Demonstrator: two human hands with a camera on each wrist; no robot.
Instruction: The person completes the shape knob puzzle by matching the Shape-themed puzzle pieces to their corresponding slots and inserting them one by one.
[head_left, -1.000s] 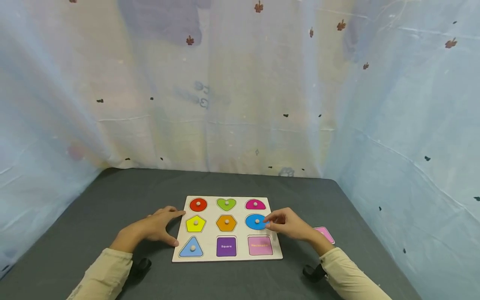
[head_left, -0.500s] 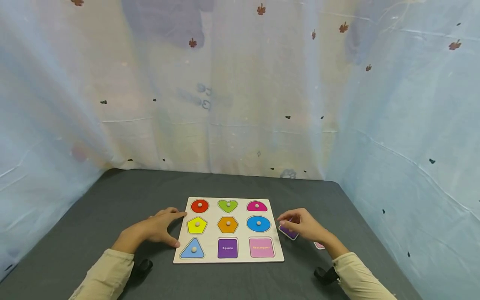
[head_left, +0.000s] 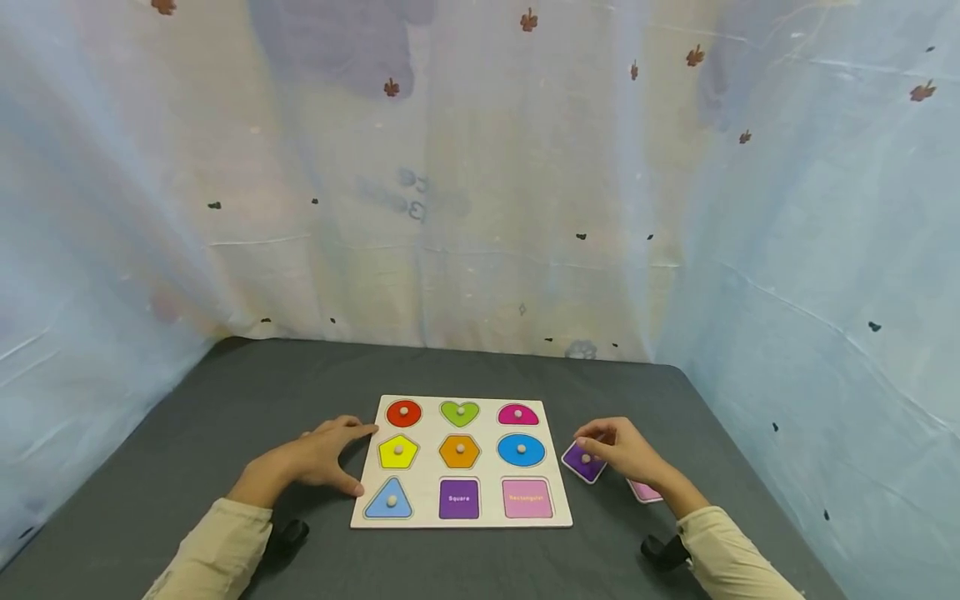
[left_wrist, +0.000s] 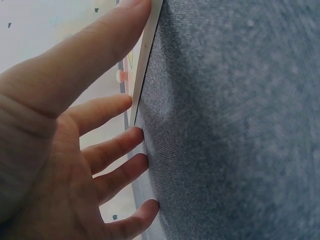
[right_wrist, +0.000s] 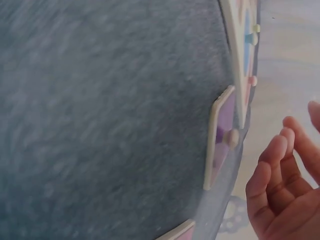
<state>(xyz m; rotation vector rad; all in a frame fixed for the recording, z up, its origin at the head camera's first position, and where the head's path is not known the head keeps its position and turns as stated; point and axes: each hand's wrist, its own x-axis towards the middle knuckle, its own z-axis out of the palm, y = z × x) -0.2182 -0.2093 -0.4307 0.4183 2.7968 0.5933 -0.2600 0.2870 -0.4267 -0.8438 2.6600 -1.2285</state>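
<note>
A pale wooden shape puzzle board (head_left: pixel 425 492) lies on the dark cloth. At its left edge is my left hand (head_left: pixel 318 457), thumb and fingers spread, with thumb tip and index fingertip (left_wrist: pixel 125 100) touching the rim. My right hand (head_left: pixel 621 450) hovers just over a purple square puzzle piece (head_left: pixel 581 468) to the board's right. In the right wrist view its loosely bent fingers (right_wrist: pixel 274 150) stand apart from the piece's round knob (right_wrist: pixel 233 139). A pink puzzle piece (head_left: pixel 645 492) lies partly hidden under the right wrist.
Seven knobbed shapes sit in the board, among them a blue ellipse (head_left: pixel 510 451) and an orange hexagon (head_left: pixel 448 452). Two recesses show printed words, a purple one (head_left: pixel 459 510) and a pink one (head_left: pixel 527 508). A patterned curtain (head_left: pixel 480 275) surrounds the table.
My right hand has moved right, from over the blue ellipse to over the purple square piece, which now shows. My left hand stays at the board's left edge. The head view has shifted slightly.
</note>
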